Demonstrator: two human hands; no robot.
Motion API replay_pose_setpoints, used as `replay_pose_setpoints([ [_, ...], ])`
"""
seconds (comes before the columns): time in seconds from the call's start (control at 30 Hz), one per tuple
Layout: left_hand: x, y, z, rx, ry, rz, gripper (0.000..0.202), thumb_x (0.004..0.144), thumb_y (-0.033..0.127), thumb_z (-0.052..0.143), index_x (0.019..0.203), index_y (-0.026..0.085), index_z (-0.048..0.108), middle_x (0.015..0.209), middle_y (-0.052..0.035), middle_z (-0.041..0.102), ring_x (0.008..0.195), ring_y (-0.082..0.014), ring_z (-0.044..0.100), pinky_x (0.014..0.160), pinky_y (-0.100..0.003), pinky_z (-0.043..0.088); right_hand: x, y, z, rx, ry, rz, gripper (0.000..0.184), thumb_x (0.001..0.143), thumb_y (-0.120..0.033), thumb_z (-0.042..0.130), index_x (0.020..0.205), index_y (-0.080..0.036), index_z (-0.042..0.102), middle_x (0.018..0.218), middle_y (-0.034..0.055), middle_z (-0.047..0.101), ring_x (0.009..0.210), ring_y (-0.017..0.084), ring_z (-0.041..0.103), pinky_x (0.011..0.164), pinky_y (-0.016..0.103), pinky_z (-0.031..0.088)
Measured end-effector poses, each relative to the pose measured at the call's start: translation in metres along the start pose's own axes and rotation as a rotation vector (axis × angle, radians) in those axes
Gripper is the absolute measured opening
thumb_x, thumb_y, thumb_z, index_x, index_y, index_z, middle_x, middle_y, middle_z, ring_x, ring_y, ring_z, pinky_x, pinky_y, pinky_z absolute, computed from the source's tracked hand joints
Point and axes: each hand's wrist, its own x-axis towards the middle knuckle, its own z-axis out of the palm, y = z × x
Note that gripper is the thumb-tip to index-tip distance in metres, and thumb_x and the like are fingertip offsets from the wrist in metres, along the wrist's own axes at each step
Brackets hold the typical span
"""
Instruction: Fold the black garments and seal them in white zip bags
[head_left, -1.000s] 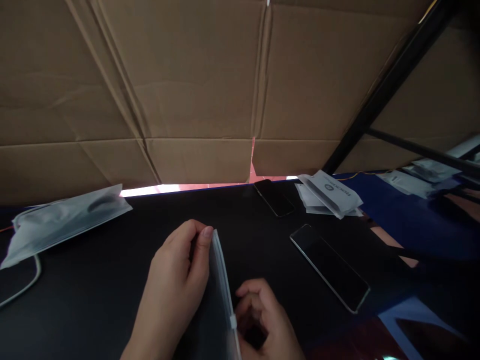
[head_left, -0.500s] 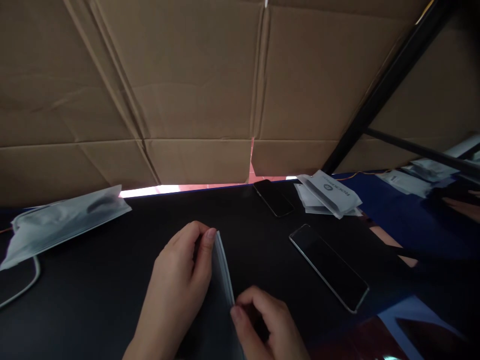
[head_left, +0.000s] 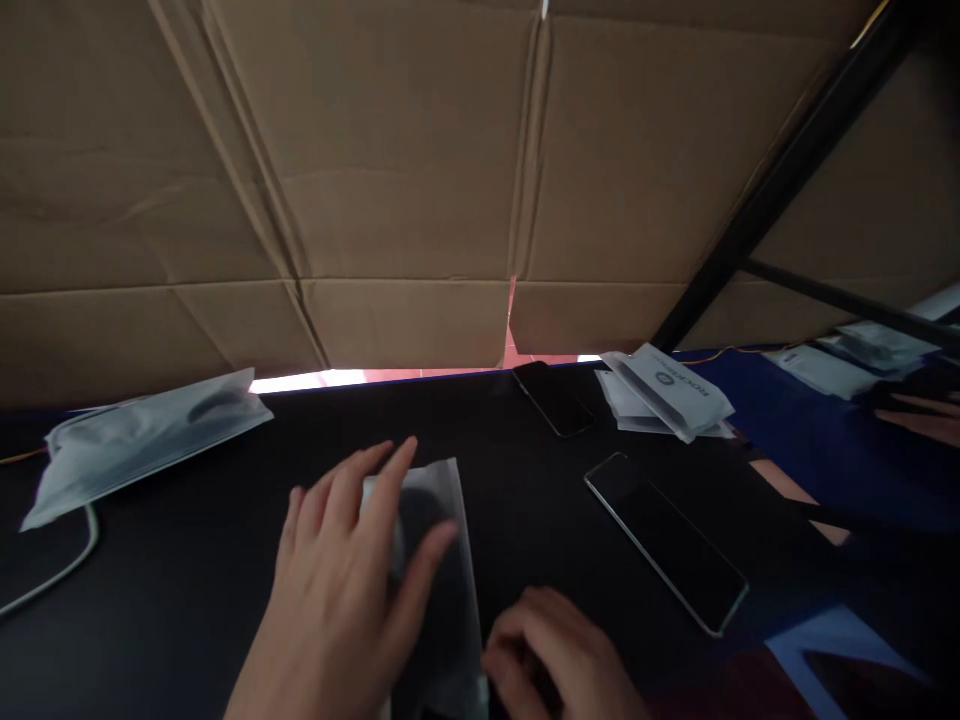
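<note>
My left hand (head_left: 337, 590) lies flat with its fingers spread over a frosted zip pouch (head_left: 442, 560) that rests on the black table (head_left: 225, 560). Something dark shows through the pouch under my fingers. My right hand (head_left: 559, 660) is curled at the pouch's lower right corner, its fingers closed near the zip edge; whether they pinch the pouch is hidden. Two dark phones lie to the right, one close (head_left: 664, 540) and one farther back (head_left: 553, 397).
A filled frosted pouch (head_left: 142, 440) and a pale cable (head_left: 52, 575) lie at the left. A stack of white printed pouches (head_left: 664, 395) sits at the back right. A cardboard wall (head_left: 405, 180) closes the back. Another person's hand (head_left: 919, 415) shows at the far right.
The pouch stood on edge, pinched by my left hand. It has now been laid flat, and my left hand has opened and spread over it. My right hand stayed low by the zip edge.
</note>
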Motion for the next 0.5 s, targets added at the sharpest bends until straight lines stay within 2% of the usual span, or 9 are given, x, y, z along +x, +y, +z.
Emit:
replay_pose_setpoints([
  [0.03, -0.015, -0.001, 0.003, 0.087, -0.020, 0.081, 0.066, 0.105, 0.063, 0.048, 0.161, 0.029, 0.048, 0.154, -0.0164, 0.066, 0.135, -0.0471, 0.065, 0.099, -0.082, 0.055, 0.003, -0.001, -0.008, -0.064, 0.048, -0.010, 0.017, 0.108, -0.024, 0.057, 0.093, -0.027, 0.067, 0.084, -0.0008, 0.071, 0.074, 0.017, 0.070, 0.068, 0.026, 0.055],
  [0.07, -0.031, -0.003, 0.006, 0.188, -0.028, 0.184, 0.074, 0.104, 0.067, 0.048, 0.166, 0.027, 0.042, 0.157, -0.0186, 0.065, 0.136, -0.0504, 0.066, 0.089, -0.084, 0.060, 0.006, 0.000, -0.016, -0.118, 0.098, -0.025, 0.017, 0.108, -0.022, 0.055, 0.097, -0.028, 0.067, 0.088, 0.0001, 0.072, 0.079, 0.019, 0.072, 0.072, 0.028, 0.057],
  [0.13, -0.058, -0.008, 0.016, 0.359, -0.071, 0.350, 0.092, 0.099, 0.077, 0.049, 0.170, 0.021, 0.035, 0.159, -0.0222, 0.062, 0.131, -0.0547, 0.069, 0.070, -0.078, 0.066, 0.009, 0.003, -0.024, -0.186, 0.186, -0.054, 0.016, 0.109, -0.022, 0.053, 0.104, -0.029, 0.067, 0.096, 0.0015, 0.074, 0.086, 0.021, 0.073, 0.076, 0.031, 0.060],
  [0.17, -0.069, -0.010, 0.022, 0.408, -0.090, 0.391, 0.097, 0.097, 0.080, 0.050, 0.171, 0.019, 0.034, 0.159, -0.0232, 0.061, 0.129, -0.0553, 0.070, 0.067, -0.075, 0.068, 0.010, 0.005, -0.026, -0.204, 0.221, -0.065, 0.015, 0.109, -0.023, 0.054, 0.107, -0.029, 0.067, 0.100, 0.0019, 0.074, 0.088, 0.021, 0.074, 0.077, 0.032, 0.062],
  [0.23, -0.081, -0.012, 0.032, 0.453, -0.124, 0.414, 0.098, 0.098, 0.076, 0.052, 0.172, 0.016, 0.031, 0.162, -0.0231, 0.057, 0.131, -0.0541, 0.069, 0.073, -0.073, 0.069, 0.011, 0.010, -0.025, -0.222, 0.268, -0.071, 0.014, 0.110, -0.024, 0.055, 0.112, -0.030, 0.067, 0.105, 0.0027, 0.075, 0.092, 0.022, 0.075, 0.078, 0.033, 0.063],
  [0.33, -0.082, -0.014, 0.040, 0.423, -0.079, 0.436, 0.084, 0.105, 0.059, 0.051, 0.173, 0.016, 0.029, 0.162, -0.0186, 0.058, 0.135, -0.0492, 0.068, 0.083, -0.067, 0.071, 0.009, 0.014, -0.021, -0.210, 0.276, -0.067, 0.013, 0.110, -0.025, 0.055, 0.113, -0.030, 0.067, 0.106, 0.0031, 0.074, 0.094, 0.022, 0.075, 0.079, 0.033, 0.065],
  [0.43, -0.079, -0.028, 0.033, 0.321, -0.036, 0.466, 0.070, 0.108, 0.044, 0.050, 0.171, 0.018, 0.035, 0.161, -0.0105, 0.062, 0.136, -0.0384, 0.071, 0.086, -0.051, 0.074, 0.008, 0.013, -0.022, -0.192, 0.268, -0.056, 0.013, 0.111, -0.025, 0.055, 0.112, -0.030, 0.066, 0.106, 0.0027, 0.074, 0.095, 0.022, 0.075, 0.080, 0.033, 0.065],
  [0.5, -0.082, -0.051, 0.020, 0.235, -0.042, 0.439, 0.067, 0.107, 0.041, 0.054, 0.170, 0.025, 0.040, 0.162, -0.0056, 0.062, 0.138, -0.0330, 0.070, 0.093, -0.046, 0.072, 0.008, 0.013, -0.023, -0.182, 0.268, -0.053, 0.013, 0.111, -0.025, 0.054, 0.113, -0.031, 0.066, 0.106, 0.0022, 0.073, 0.095, 0.021, 0.075, 0.080, 0.032, 0.065],
])
